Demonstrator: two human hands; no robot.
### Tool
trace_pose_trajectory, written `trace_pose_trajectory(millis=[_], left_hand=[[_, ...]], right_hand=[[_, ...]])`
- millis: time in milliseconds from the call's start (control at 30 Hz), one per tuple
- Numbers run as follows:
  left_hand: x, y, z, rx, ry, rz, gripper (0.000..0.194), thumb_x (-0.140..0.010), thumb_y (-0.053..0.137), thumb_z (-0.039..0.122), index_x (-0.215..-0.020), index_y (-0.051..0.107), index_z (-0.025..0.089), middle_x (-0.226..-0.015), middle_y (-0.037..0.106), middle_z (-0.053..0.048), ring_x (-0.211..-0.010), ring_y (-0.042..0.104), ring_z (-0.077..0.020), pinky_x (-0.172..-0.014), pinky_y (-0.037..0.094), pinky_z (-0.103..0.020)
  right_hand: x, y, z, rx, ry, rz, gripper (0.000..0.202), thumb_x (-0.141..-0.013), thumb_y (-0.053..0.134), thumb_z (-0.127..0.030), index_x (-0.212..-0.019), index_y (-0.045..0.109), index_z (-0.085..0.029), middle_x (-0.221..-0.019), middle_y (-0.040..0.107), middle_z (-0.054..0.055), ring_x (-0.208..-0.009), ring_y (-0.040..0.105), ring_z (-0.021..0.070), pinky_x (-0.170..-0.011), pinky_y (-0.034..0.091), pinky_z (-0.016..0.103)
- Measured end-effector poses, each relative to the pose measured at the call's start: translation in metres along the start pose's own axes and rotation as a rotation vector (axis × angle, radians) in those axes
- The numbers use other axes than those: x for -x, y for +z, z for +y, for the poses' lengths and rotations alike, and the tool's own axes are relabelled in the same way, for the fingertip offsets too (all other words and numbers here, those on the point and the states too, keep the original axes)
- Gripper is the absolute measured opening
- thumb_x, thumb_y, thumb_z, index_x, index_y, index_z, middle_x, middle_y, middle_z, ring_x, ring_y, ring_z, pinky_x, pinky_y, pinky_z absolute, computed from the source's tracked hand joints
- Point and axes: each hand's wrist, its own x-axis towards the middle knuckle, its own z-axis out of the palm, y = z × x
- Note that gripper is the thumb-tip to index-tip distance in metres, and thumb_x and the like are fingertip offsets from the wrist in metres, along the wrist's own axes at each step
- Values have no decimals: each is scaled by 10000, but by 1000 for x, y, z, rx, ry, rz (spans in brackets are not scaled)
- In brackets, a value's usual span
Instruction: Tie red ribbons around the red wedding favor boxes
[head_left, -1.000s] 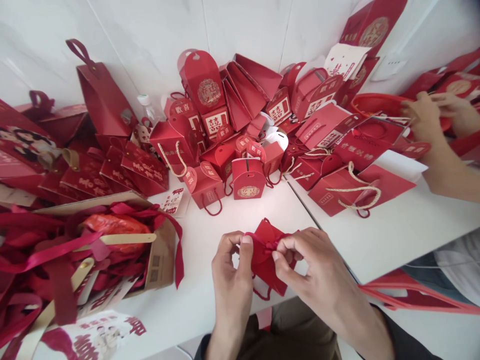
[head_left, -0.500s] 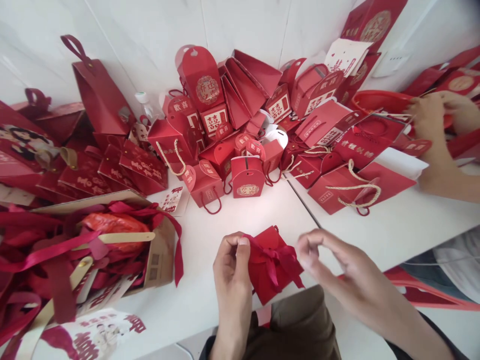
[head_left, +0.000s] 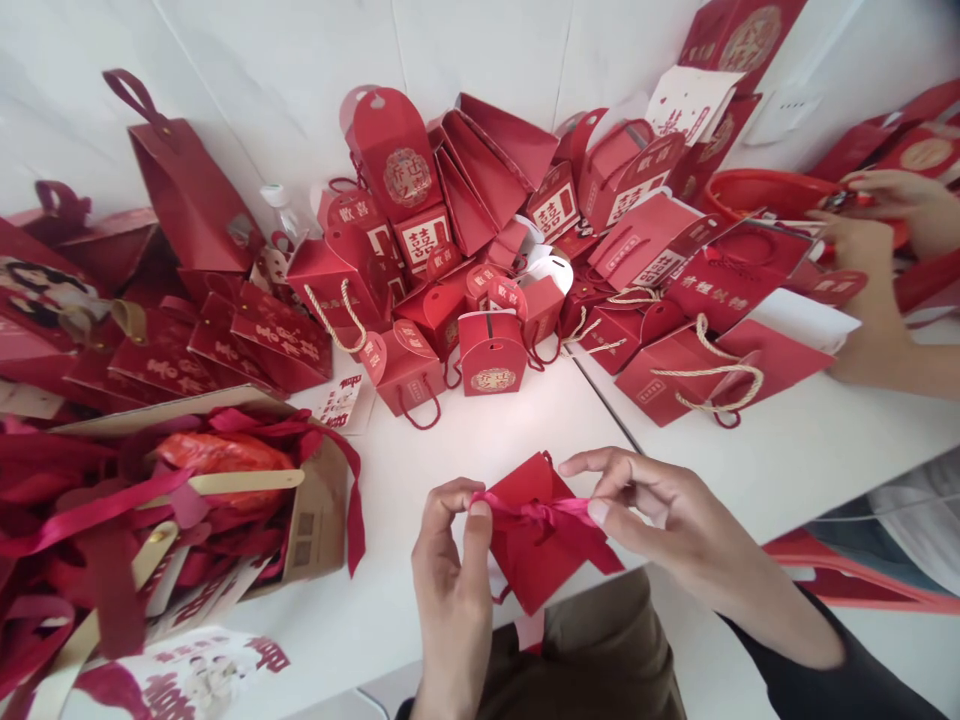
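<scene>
A small red gift box (head_left: 529, 575) lies at the table's front edge, with a dark pink ribbon (head_left: 541, 514) knotted in a bow on its top. My left hand (head_left: 454, 560) pinches the bow's left side between thumb and forefinger. On the other side, my right hand (head_left: 652, 510) pinches the bow's right side, its forefinger reaching out above. The ribbon is stretched nearly straight between both hands. One loose ribbon tail hangs toward the box's lower right corner.
Many red gift boxes (head_left: 491, 355) and rope-handled bags crowd the table's back. A cardboard box (head_left: 319, 520) of ribbons and straps stands at left. Another person's hands (head_left: 862, 250) work at far right by a red basin (head_left: 757, 190). The white table (head_left: 390, 510) ends near my lap.
My right hand has moved in from beside the gift box and taken hold of the bow's right side. The bow is now drawn out sideways between my hands.
</scene>
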Motion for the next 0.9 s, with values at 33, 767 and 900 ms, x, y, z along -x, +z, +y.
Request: trace_pose_trajectory(millis=[33,767,900], left_hand=[[1,1,0,-6,8,3,236,-940,638,417,-830,649,208,-985,680,-48,-876,620,-195,-800,490,-297],[1,-9,1,-54,9,-45,240,-965,629,430,-861,652,215,-915,674,-23,-848,613,-177,-778,487,-276],[3,-9,2,-32,-10,-41,264,-951,646,444,-837,650,206,-912,668,-22,-838,610,-174,-781,489,-280]], right_hand=[[-1,1,1,-62,1,-12,272,-945,691,-431,-792,613,-221,-1216,711,112,-1012,693,254,-781,561,345],[18,42,-16,680,-542,174,186,-965,640,-145,-1117,632,-253,-1046,589,57,-962,630,235,-842,539,390],[13,61,-10,713,-455,249,138,-937,648,-120,-1028,603,-214,-939,595,39,-841,604,248,-756,512,430]])
